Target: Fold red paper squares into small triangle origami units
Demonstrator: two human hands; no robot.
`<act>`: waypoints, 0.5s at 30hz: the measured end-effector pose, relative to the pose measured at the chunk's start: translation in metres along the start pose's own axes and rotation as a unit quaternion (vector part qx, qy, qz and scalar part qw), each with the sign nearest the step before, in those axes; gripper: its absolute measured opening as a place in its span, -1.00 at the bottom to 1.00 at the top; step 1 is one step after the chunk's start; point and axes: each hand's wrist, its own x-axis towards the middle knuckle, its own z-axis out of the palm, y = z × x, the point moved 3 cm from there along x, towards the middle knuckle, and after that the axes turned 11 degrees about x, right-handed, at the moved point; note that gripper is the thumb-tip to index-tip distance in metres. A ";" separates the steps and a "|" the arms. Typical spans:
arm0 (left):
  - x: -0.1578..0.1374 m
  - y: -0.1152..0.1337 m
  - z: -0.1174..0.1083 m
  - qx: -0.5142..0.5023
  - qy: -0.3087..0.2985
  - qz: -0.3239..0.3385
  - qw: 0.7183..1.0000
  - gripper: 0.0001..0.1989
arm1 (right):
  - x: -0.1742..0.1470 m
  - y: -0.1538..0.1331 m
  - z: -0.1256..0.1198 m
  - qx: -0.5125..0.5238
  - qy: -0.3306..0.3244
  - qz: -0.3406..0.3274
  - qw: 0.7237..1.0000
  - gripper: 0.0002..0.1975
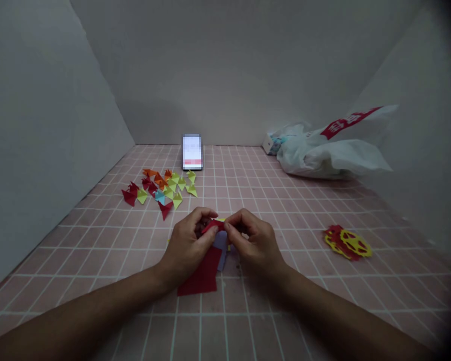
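Observation:
Between my two hands is a small folded piece of red paper [215,225], held up over the table. My left hand [190,241] pinches its left part between thumb and fingers. With thumb and forefinger, my right hand [253,236] grips its right end. Below them lies a flat red paper sheet [203,273], partly covered by my left hand. A pale purple paper [221,250] sticks out beside the sheet, and bits of yellow show behind my fingers. Farther left sit several folded paper birds [169,188] in red, orange, yellow-green and blue.
A phone [192,151] with a lit, blurred screen stands upright at the back. At the back right lie a white plastic bag [323,155] and a small box [272,143]. Yellow and red cut-out shapes [348,243] lie at right. Walls enclose the pink tiled surface.

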 end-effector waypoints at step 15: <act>0.004 0.002 -0.002 -0.062 -0.008 0.018 0.998 -0.87 | 0.003 0.002 -0.001 0.068 0.004 0.058 0.996 -0.86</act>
